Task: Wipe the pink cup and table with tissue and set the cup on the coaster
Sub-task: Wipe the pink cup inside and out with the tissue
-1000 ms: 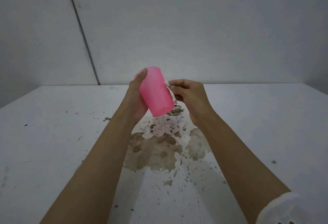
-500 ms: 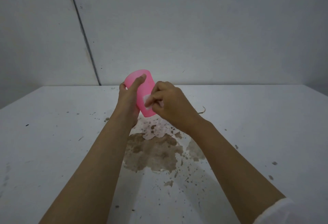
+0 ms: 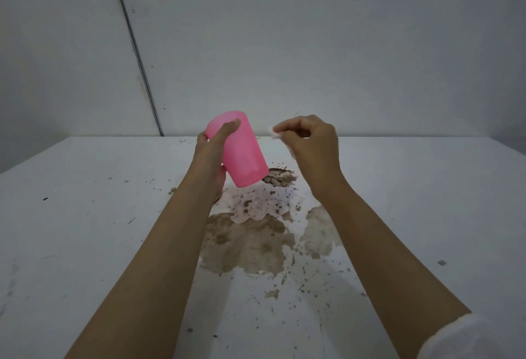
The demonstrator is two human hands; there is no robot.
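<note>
My left hand (image 3: 213, 153) grips the pink cup (image 3: 242, 153) above the table, tilted, with its thumb across the side. A few dark specks show on the cup's wall. Just right of the cup, apart from it, my right hand (image 3: 307, 142) pinches a small white tissue (image 3: 274, 133) between its fingertips. The white table (image 3: 85, 230) carries a wide brown spill (image 3: 256, 242) with splatter under and in front of both hands. No coaster is in view.
A grey wall (image 3: 313, 45) rises behind the table's far edge, with a thin vertical seam at the left. Small dark specks are scattered over the tabletop on both sides of the spill.
My right hand has pulled the tissue off the cup's side and moved right, leaving a gap. The cup has tipped so more of its wall shows.
</note>
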